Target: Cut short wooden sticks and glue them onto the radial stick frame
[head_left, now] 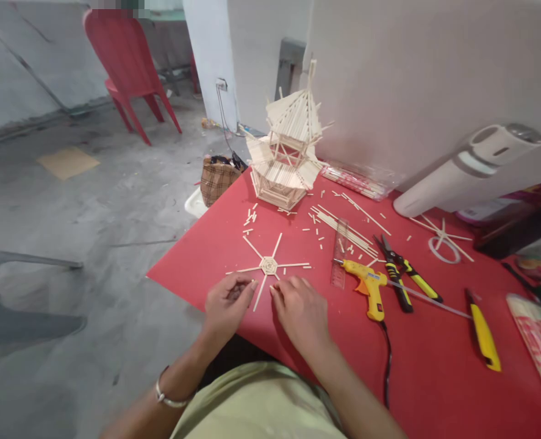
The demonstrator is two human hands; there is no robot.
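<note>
Jutting over grey floor (pixel 133 195), red tabletop (pixel 435 378) (sticks (pixel 358 239) scattered), red chair (pixel 124 55).

- Stick star (pixel 269 264): flat on the red tabletop (pixel 435 366), around a small hexagonal centre.
- Left hand (pixel 228 305) and right hand (pixel 302 311): at the star's near side, fingers bent; anything pinched is too small to tell.
- Clear ruler (pixel 338 274), yellow glue gun (pixel 365 274), pliers (pixel 402 286): successively farther right of the star.
- Stick tower (pixel 288 174): behind the star.
- Loose sticks (pixel 346 231): behind and right of it.
</note>
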